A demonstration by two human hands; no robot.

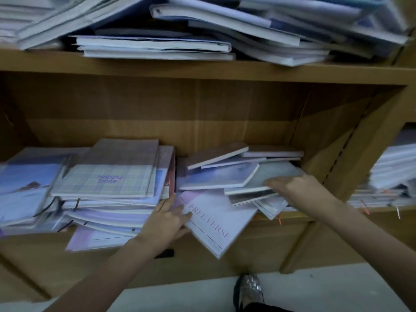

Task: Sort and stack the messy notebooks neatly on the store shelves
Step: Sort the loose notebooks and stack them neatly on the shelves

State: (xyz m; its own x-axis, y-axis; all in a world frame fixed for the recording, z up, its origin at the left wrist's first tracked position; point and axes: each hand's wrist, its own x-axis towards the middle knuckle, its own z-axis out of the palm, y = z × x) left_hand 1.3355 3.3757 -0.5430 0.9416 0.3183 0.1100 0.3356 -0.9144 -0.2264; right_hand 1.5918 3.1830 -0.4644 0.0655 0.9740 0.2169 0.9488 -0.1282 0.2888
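The left hand grips the "FREE VERSE" notebook at its left edge, thumb on the cover; the notebook overhangs the front of the lower shelf. The right hand holds thin notebooks in the loose right-hand pile. The "Happy Smile" notebook tops the left stack.
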